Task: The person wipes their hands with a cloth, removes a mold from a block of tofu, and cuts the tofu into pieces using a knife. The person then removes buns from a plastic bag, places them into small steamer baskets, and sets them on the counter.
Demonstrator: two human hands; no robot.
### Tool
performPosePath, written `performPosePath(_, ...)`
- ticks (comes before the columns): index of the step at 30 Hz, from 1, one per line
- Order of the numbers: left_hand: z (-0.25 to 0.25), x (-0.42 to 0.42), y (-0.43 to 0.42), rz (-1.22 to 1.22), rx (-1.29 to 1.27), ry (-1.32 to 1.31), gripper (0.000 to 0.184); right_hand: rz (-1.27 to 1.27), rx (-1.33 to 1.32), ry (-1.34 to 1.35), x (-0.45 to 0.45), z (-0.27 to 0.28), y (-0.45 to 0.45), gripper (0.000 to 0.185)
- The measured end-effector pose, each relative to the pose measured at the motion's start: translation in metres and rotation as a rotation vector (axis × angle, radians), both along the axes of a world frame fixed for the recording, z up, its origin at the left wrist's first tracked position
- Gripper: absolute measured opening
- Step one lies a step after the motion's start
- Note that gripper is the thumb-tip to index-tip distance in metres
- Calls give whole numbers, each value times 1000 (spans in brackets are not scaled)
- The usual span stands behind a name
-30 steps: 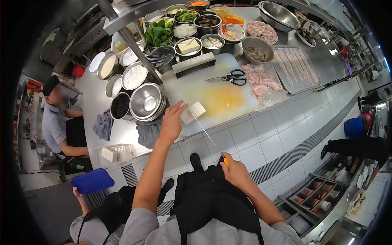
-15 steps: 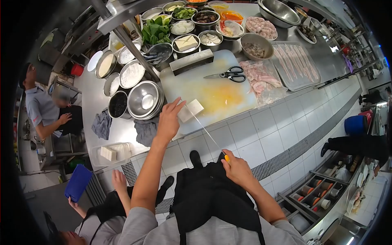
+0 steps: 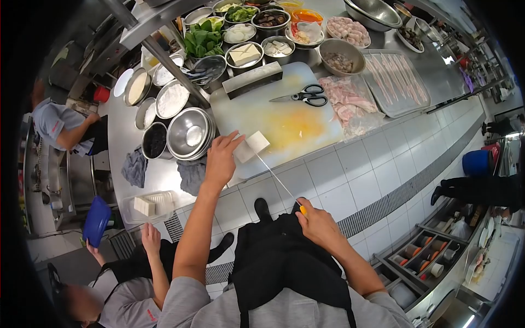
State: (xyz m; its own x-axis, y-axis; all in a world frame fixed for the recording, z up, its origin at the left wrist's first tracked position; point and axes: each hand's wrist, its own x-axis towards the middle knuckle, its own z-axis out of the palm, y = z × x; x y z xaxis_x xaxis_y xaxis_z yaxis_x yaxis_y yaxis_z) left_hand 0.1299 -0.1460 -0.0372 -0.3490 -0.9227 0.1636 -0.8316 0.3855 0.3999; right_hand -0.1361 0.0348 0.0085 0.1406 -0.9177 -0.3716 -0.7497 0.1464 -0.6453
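A white block that looks like tofu (image 3: 258, 141) sits near the front edge of the cutting board (image 3: 295, 156). My left hand (image 3: 220, 161) is at the block's left side, fingers stretched out and apart, fingertips at its edge. In my right hand (image 3: 319, 223) is a knife (image 3: 278, 178) with a yellow handle. Its thin blade points up and left, the tip end meeting the block; how far it is into the block I cannot tell. Black-handled scissors (image 3: 303, 97) lie on the board beyond, beside a metal bar-shaped block (image 3: 252, 80).
Nested steel bowls (image 3: 191, 134) and a grey cloth (image 3: 192, 176) are left of the board. A plastic tub (image 3: 164, 201) holds more white blocks. Sliced meat (image 3: 350, 101) and a tray (image 3: 396, 82) lie right. A co-worker (image 3: 128, 284) holding a blue tray (image 3: 96, 221) is close at left.
My left hand has slid slightly left off the block's top. The knife's far end shows less across the block. The co-worker's blue tray has moved down and left; another person has turned.
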Motion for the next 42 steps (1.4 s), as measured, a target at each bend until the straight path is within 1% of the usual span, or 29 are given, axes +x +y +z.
performPosePath(5, 1, 1, 0, -11, -2, -10, 60, 9, -12, 2, 2, 8, 0, 41)
performPosePath(13, -2, 2, -4, -23, 30, -30, 59, 25, 193, 46, 13, 51, -15, 38)
performPosePath(19, -4, 4, -6, -28, 20, -75, 58, 38, 272, 65, 16, 55, -21, 33)
performPosePath(23, -4, 5, -11, -40, 23, -107, 57, 37, 279, 53, 15, 41, -19, 33)
performPosePath(26, -4, 6, -15, -48, 49, -103, 57, 47, 261, 40, 14, 30, -17, 28)
performPosePath(29, -1, 7, -18, -76, 118, -71, 58, 31, 296, 24, 13, 23, -16, 28)
performPosePath(31, 2, 7, -21, -80, 187, -83, 59, 29, 306, 43, 15, 17, -16, 34)
performPosePath(34, -3, 10, -24, -109, 187, -98, 61, 34, 315, 42, 14, 8, -14, 35)
performPosePath(35, -1, 8, -24, -112, 162, -145, 50, 38, 308, 42, 14, 4, -14, 35)
performPosePath(36, 2, 7, -25, -108, 157, -145, 50, 33, 301, 44, 14, -2, -13, 36)
performPosePath(38, 9, 1, -28, -66, 265, -120, 46, 25, 288, 48, 15, -18, -8, 37)
performPosePath(40, 15, -2, -29, -77, 210, -95, 44, 2, 276, 69, 16, -35, -7, 34)
performPosePath(42, 4, 2, -29, -169, 104, -137, 45, -2, 267, 69, 16, -37, -8, 35)
